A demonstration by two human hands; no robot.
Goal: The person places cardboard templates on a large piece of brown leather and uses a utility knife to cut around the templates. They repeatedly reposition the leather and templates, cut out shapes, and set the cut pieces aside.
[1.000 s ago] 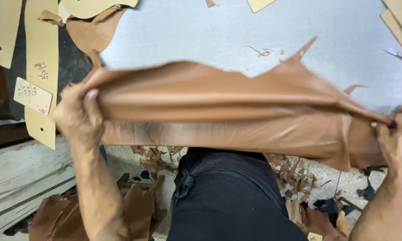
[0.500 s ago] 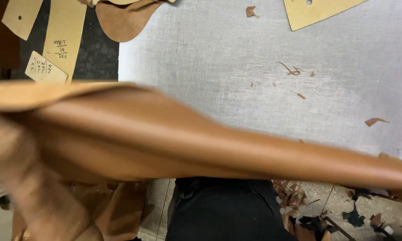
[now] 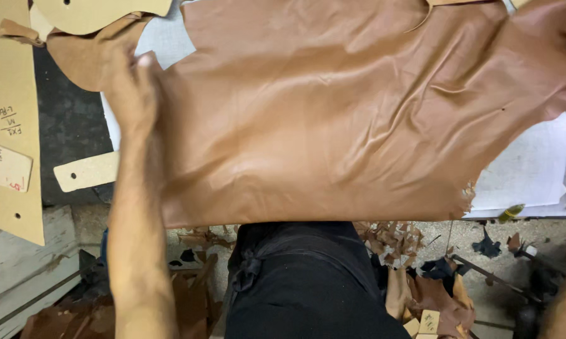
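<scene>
A large sheet of brown leather (image 3: pixel 333 113) lies spread out over the grey-white table (image 3: pixel 528 169), with soft wrinkles and a ragged lower right corner. My left hand (image 3: pixel 132 88) is at its left edge, fingers pointing away from me, and holds that edge. My left forearm runs down the frame. My right hand is out of view; only a blurred bit of arm shows at the bottom right corner (image 3: pixel 565 307). The leather's near edge hangs just over the table's front, above my dark clothing (image 3: pixel 301 282).
Tan cardboard patterns lie at the left: a long strip (image 3: pixel 10 125), a rounded one (image 3: pixel 101 9) and a short tab with a hole (image 3: pixel 85 171). Another brown leather piece (image 3: pixel 75 53) sits under the rounded one. Leather scraps (image 3: pixel 396 242) litter the floor below.
The leather, held folded and stretched between both hands before, was swung up and now lies opened flat on the table. My right hand has left the view.
</scene>
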